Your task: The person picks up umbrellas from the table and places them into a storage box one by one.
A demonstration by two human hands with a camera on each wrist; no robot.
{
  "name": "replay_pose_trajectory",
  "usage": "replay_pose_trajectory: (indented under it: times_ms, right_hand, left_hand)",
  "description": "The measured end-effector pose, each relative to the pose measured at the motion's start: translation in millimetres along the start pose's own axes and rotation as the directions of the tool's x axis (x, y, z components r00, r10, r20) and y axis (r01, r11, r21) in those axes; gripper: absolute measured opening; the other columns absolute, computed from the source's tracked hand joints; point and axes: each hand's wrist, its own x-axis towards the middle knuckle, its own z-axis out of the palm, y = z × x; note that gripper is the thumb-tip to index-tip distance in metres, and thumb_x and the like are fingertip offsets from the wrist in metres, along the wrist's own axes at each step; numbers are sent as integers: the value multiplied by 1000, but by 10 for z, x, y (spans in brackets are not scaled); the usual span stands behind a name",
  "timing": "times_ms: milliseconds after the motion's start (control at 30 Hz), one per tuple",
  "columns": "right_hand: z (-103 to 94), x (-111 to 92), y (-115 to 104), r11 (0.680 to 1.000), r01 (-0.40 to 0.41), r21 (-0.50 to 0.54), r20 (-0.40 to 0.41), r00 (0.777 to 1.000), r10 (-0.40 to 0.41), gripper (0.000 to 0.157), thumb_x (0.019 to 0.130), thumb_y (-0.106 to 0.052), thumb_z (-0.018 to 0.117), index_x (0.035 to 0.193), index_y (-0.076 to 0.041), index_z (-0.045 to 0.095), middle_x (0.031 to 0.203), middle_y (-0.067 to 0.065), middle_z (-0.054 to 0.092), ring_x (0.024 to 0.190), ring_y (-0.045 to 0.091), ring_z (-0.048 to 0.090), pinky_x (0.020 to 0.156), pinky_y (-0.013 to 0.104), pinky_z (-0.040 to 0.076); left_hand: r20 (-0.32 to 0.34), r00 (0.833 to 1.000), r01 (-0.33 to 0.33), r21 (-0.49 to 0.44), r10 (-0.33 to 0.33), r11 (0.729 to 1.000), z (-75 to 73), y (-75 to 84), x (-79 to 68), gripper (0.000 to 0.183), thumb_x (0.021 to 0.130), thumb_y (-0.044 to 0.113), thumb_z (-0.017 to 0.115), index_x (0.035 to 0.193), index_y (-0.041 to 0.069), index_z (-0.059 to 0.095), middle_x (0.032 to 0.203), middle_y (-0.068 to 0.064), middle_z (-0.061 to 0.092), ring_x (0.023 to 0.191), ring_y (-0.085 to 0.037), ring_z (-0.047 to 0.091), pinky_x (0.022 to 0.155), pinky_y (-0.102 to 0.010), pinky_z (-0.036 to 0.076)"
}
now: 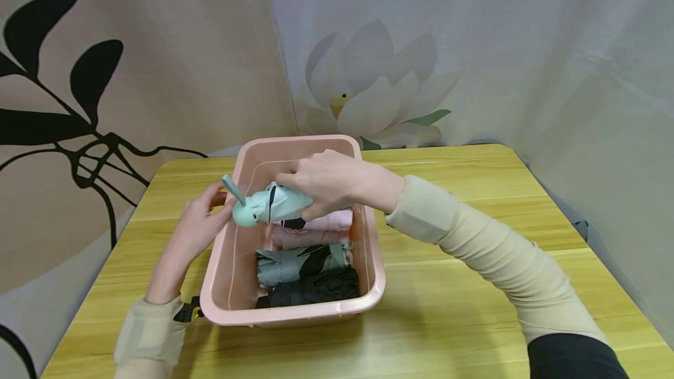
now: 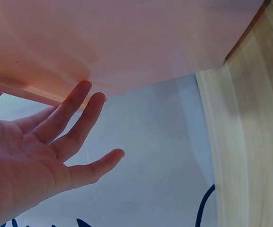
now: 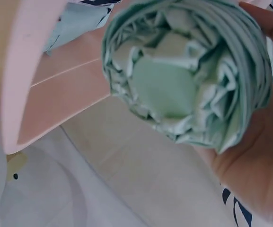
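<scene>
My right hand (image 1: 334, 183) grips a folded mint-green umbrella (image 1: 284, 202) over the pink plastic bin (image 1: 292, 313). Its pale handle end and light blue-grey strap point toward the bin's left rim, and a dark band goes round it. In the right wrist view, the round end of the umbrella (image 3: 164, 90) shows gathered folds. At the bin's left rim is my left hand (image 1: 202, 224), thumb at the rim and fingers against the outer side. From the left wrist view, the left hand's fingers (image 2: 82, 125) are spread along the bin's outer wall (image 2: 141, 42).
Inside the bin lie a lilac folded umbrella (image 1: 329, 221), a dusty-pink one (image 1: 305, 237), a grey-blue one (image 1: 286, 266) and a black one (image 1: 321, 288). A wooden table (image 1: 447, 291) carries the bin. Printed curtains (image 1: 210, 63) hang behind the table.
</scene>
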Motion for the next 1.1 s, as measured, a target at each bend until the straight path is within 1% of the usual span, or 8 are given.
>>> replay_pose_trajectory:
  times_ms: [233, 533, 633, 700, 800, 900, 1000, 1100]
  right_hand:
    - [3, 86, -101, 999, 29, 17, 98, 995, -31, 58, 77, -42, 62, 130, -25, 45, 113, 0, 57, 86, 13, 57, 68, 29, 51]
    - [78, 135, -162, 1000, 30, -4, 226, 974, -28, 64, 79, -46, 61, 134, -20, 42, 112, 3, 58, 94, 16, 55, 78, 31, 50]
    - [135, 141, -168, 999, 34, -12, 261, 965, -30, 61, 80, -46, 61, 132, -18, 43, 107, 2, 59, 88, 14, 55, 73, 30, 48]
    - [161, 133, -167, 999, 39, -19, 274, 961, -32, 51, 84, -40, 58, 129, -19, 46, 106, 1, 60, 82, 13, 54, 66, 29, 45]
    - [171, 97, -151, 999, 41, -31, 232, 972, -33, 34, 88, -31, 53, 120, -20, 53, 103, -2, 60, 78, 13, 54, 59, 28, 41]
    - [141, 11, -119, 999, 33, -24, 136, 990, -29, 18, 89, -22, 49, 104, -20, 59, 95, -4, 60, 73, 13, 53, 54, 26, 37]
    - [147, -110, -50, 999, 52, -7, 11, 999, -52, 11, 89, -19, 48, 91, -18, 59, 82, -3, 59, 65, 13, 50, 51, 25, 31]
    - [228, -244, 72, 998, 64, 26, -172, 983, -59, 9, 88, -16, 50, 83, -16, 57, 75, -3, 56, 61, 12, 47, 51, 24, 31]
  left_hand:
    - [-14, 1000, 4, -1, -4, 1000, -3, 7, 5, 58, 93, 38, 47, 142, 10, 33, 119, -28, 56, 119, -45, 45, 93, -61, 38]
    - [-9, 1000, -12, -24, 12, 1000, 3, 3, 7, 59, 94, 38, 46, 143, 9, 31, 122, -27, 56, 118, -45, 46, 90, -56, 45]
    - [-17, 999, -36, -21, 36, 999, 7, 0, 0, 56, 94, 35, 46, 142, 7, 33, 118, -27, 58, 115, -44, 50, 86, -53, 48]
    - [-19, 999, -48, -23, 47, 999, 6, -1, -4, 55, 94, 34, 45, 141, 7, 34, 117, -27, 59, 113, -43, 51, 83, -52, 50]
    - [-17, 998, -54, -27, 54, 998, 1, -3, -7, 55, 95, 35, 44, 140, 7, 35, 116, -27, 59, 112, -43, 53, 80, -50, 52]
    - [-21, 998, -55, -23, 55, 998, -2, -4, -5, 55, 95, 36, 44, 140, 7, 35, 116, -27, 59, 112, -43, 52, 80, -50, 52]
    - [-26, 998, -59, -23, 58, 998, 6, -11, 3, 54, 95, 36, 44, 140, 7, 36, 114, -27, 60, 110, -42, 54, 79, -49, 52]
    - [-34, 997, -66, -28, 65, 997, 20, -26, 12, 54, 95, 36, 44, 140, 7, 36, 113, -27, 61, 108, -41, 56, 78, -49, 53]
